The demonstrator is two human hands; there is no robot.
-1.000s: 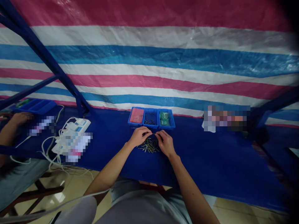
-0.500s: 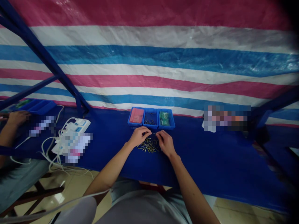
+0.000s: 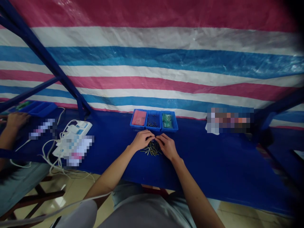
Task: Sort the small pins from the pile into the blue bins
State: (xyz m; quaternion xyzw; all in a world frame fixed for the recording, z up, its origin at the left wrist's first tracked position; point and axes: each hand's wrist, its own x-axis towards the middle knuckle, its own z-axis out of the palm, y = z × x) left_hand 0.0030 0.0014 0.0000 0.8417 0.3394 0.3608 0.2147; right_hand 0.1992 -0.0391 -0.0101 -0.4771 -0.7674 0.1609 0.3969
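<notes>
My left hand (image 3: 142,140) and my right hand (image 3: 166,145) meet fingertip to fingertip, both closed in a pinch. A thin rod spanned them half a second ago; now the fingers hide most of it. Just below lies a loose pile of thin brass-coloured rods (image 3: 152,149) on the blue table, partly covered by the hands. Beyond the fingers stand three blue bins side by side: the left one has a stack of pink bags (image 3: 139,118), the middle bin (image 3: 154,114) a few dark thin pieces, and the right one green packets (image 3: 167,121).
White power strips (image 3: 83,127) with tangled cables lie to the left on the blue table (image 3: 213,164). Another person's hand (image 3: 17,119) is at the far left, near more blue bins (image 3: 42,108). Blurred items sit at the back right. A striped tarp (image 3: 152,71) hangs behind.
My hands have come closer together, closing the gap where a thin rod showed. My right hand has shifted slightly left. The bins and pile look the same.
</notes>
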